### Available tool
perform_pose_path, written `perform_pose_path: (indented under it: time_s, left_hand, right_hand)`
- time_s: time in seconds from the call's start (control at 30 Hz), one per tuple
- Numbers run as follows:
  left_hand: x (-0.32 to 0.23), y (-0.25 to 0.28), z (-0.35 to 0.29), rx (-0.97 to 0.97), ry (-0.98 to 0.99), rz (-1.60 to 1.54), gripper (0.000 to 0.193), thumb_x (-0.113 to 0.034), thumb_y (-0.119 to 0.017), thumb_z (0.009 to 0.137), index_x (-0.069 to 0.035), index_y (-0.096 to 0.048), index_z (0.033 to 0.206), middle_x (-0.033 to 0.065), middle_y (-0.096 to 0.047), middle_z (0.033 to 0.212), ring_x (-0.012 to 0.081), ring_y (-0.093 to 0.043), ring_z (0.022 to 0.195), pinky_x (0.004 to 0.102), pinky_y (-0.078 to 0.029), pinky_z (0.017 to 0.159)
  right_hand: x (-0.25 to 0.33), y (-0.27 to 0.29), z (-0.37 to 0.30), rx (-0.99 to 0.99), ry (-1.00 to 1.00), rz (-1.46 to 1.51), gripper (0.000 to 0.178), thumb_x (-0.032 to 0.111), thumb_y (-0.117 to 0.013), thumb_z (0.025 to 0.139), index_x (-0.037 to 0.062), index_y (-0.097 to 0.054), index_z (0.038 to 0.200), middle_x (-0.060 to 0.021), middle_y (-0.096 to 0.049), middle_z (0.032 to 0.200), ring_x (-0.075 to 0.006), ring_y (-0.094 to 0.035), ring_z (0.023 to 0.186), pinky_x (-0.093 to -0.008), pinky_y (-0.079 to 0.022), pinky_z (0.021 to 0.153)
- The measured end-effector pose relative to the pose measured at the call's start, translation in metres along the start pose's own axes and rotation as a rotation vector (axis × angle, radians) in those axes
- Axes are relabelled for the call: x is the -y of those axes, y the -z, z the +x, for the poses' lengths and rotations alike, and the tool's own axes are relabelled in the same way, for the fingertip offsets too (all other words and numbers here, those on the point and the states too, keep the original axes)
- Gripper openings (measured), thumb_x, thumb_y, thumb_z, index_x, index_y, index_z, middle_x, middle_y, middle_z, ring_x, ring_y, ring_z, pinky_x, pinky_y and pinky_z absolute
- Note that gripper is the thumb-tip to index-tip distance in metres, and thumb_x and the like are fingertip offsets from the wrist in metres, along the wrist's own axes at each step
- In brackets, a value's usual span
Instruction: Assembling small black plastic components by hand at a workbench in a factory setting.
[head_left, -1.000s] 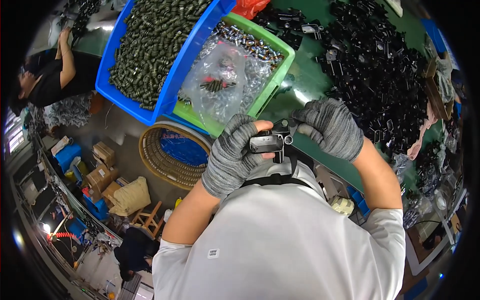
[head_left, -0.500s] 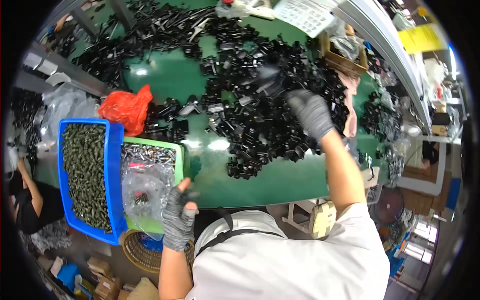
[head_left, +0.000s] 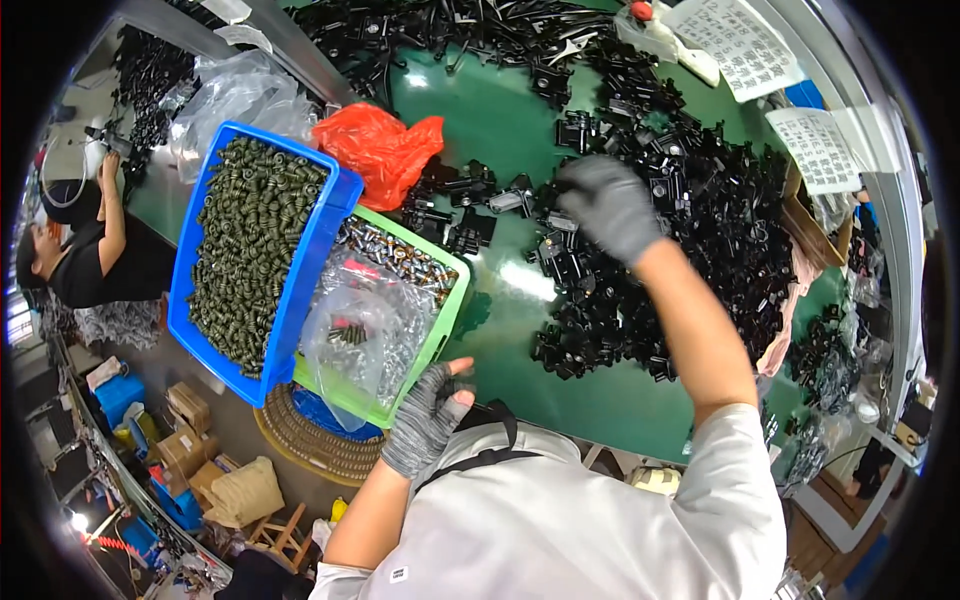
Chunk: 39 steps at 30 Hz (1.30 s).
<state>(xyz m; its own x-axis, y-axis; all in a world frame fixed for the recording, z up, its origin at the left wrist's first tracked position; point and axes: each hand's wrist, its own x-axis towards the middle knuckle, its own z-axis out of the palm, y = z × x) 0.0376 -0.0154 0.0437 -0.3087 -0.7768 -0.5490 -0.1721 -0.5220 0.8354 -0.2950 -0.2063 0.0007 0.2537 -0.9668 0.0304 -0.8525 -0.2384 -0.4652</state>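
My left hand [head_left: 428,418], in a grey fingerless glove, is beside the near corner of a green bin [head_left: 445,325]. Its thumb and index finger stand apart, with nothing visible between them. Over the left part of a large heap of black parts [head_left: 690,240] reaches my right hand [head_left: 608,205], gloved the same way. Motion smears its fingers, and the back of the hand hides whatever might be under them. Left of it, a few loose black parts [head_left: 465,205] lie on the green tabletop [head_left: 490,385].
A blue bin [head_left: 345,195] of dark green springlike pieces stands left of the green bin, which holds small metal pieces and a clear bag [head_left: 350,335]. Behind them lies a red plastic bag [head_left: 380,150]. A co-worker [head_left: 90,250] is at the far left. A wicker basket [head_left: 310,445] sits below.
The whole view has swung, so the bins and table appear turned and farther right. My right hand has shifted toward the heap's left side. The blurred dark thing ahead of it is gone.
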Motion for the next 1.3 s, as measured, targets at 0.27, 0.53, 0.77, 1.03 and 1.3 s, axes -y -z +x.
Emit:
perform_pose_path:
  time_s: [0.27, 0.53, 0.77, 1.03, 1.3]
  left_hand:
    - [-0.011, 0.004, 0.015, -0.071, -0.099, 0.159, 0.056, -0.027, -0.073, 0.093, -0.001, -0.053, 0.138, 0.0168, -0.062, 0.122, 0.0245, -0.065, 0.104, 0.0364, -0.052, 0.091]
    - [-0.072, 0.002, 0.074, -0.192, -0.350, 0.288, 0.081, -0.066, -0.054, 0.094, 0.001, -0.048, 0.141, 0.0198, -0.064, 0.121, 0.0325, -0.065, 0.108, 0.0431, -0.052, 0.092]
    - [-0.038, 0.004, 0.067, 0.574, 0.231, -1.029, 0.077, -0.067, -0.061, 0.089, -0.005, -0.055, 0.135, 0.0187, -0.067, 0.105, 0.0215, -0.065, 0.070, 0.0298, -0.050, 0.052]
    - [-0.012, 0.005, 0.047, 0.244, 0.116, -0.934, 0.075, -0.062, -0.066, 0.089, -0.008, -0.054, 0.139, 0.0163, -0.066, 0.114, 0.0244, -0.067, 0.096, 0.0364, -0.056, 0.080]
    - [0.013, 0.007, 0.047, 0.069, 0.105, -0.576, 0.075, -0.048, -0.076, 0.088, 0.001, -0.048, 0.138, 0.0129, -0.066, 0.110, 0.0205, -0.064, 0.100, 0.0333, -0.052, 0.087]
  right_hand:
    - [0.049, -0.060, 0.033, 0.175, 0.180, -0.403, 0.022, 0.017, -0.059, 0.086, 0.0114, -0.069, 0.106, -0.0116, -0.064, 0.103, -0.0289, -0.063, 0.100, -0.0423, -0.051, 0.082]
    - [0.125, 0.043, -0.010, 0.287, 0.715, 0.365, 0.032, 0.019, -0.075, 0.082, 0.0144, -0.067, 0.113, -0.0075, -0.064, 0.116, -0.0293, -0.064, 0.105, -0.0419, -0.051, 0.092]
    - [0.127, 0.028, 0.069, 0.719, 0.574, 0.742, 0.033, 0.021, -0.077, 0.086, 0.0070, -0.070, 0.114, -0.0124, -0.068, 0.109, -0.0289, -0.065, 0.103, -0.0414, -0.052, 0.092]
    - [-0.025, -0.103, 0.271, -0.139, -0.288, 0.012, 0.035, 0.025, -0.064, 0.091, 0.0074, -0.067, 0.121, -0.0225, -0.071, 0.106, -0.0371, -0.069, 0.103, -0.0410, -0.055, 0.092]
    - [0.002, -0.119, 0.321, -0.011, -0.751, -0.040, 0.051, 0.047, -0.066, 0.088, 0.0045, -0.071, 0.116, -0.0204, -0.068, 0.124, -0.0351, -0.064, 0.119, -0.0446, -0.052, 0.098]
